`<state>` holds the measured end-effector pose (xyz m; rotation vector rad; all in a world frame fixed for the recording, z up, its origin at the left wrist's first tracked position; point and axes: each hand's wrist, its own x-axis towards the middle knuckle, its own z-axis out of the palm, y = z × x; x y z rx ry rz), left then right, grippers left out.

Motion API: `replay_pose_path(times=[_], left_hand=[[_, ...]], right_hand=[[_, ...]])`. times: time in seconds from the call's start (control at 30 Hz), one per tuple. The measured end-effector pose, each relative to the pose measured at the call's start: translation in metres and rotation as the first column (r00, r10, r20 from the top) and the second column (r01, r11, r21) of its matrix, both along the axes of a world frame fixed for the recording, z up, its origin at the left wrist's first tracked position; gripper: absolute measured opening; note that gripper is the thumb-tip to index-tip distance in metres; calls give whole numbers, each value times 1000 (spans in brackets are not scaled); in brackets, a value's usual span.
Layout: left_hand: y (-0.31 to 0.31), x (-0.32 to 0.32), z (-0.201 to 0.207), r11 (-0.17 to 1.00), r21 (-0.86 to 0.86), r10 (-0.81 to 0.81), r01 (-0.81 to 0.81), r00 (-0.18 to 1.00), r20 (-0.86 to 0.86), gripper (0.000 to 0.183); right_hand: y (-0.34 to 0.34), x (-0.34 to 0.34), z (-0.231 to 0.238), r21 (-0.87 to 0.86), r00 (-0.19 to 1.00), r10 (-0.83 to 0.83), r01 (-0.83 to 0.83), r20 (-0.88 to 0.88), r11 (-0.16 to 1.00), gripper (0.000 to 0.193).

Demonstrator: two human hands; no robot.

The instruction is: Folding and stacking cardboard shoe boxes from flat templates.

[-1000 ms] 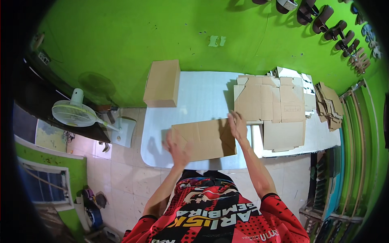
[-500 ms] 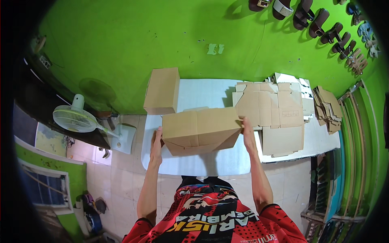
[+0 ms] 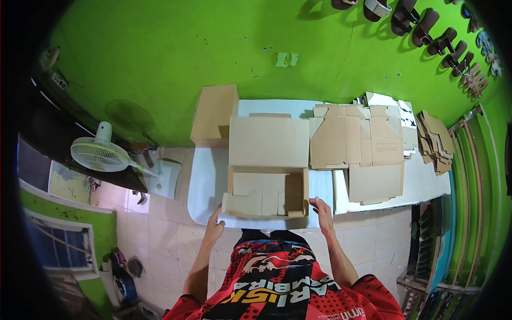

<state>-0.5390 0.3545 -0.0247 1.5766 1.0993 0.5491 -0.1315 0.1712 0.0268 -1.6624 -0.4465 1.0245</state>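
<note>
A cardboard box [image 3: 269, 214] stands on the white table in front of me, its lid [image 3: 269, 141] raised and leaning toward the wall. The inside shows, with folded cardboard along its near side. My left hand [image 3: 214, 228] is by the near left corner, fingers stretched and thumb apart; whether it touches the box I cannot tell. Beside the near right corner, my right hand [image 3: 322, 212] is open, its fingers apart and pointing at the box. Neither hand grips anything.
A closed cardboard box [image 3: 214, 113] stands at the back left of the table [image 3: 205, 186]. Flat cardboard blanks [image 3: 354, 136] are stacked to the right. A fan [image 3: 101, 152] stands left of the table. Sandals [image 3: 425, 28] hang on the green wall; a rack [image 3: 469, 197] is far right.
The box, held closed between both hands above the table, is now down on it with its lid swung open to the back. Both hands have moved nearer to me and off its sides.
</note>
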Motion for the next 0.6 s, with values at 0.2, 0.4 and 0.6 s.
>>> replay_pose_path(times=[0.2, 0.4, 0.6], left_hand=[[13, 14, 10, 892, -424, 286, -153, 919, 272, 64], [17, 18, 15, 959, -238, 193, -155, 970, 148, 48], [-3, 49, 25, 978, 92, 188, -186, 982, -17, 42]], right_hand=[[13, 16, -8, -9, 988, -94, 96, 119, 995, 51], [24, 13, 1, -35, 985, 63, -58, 158, 998, 50], [12, -5, -7, 46, 901, 55, -83, 431, 995, 52]])
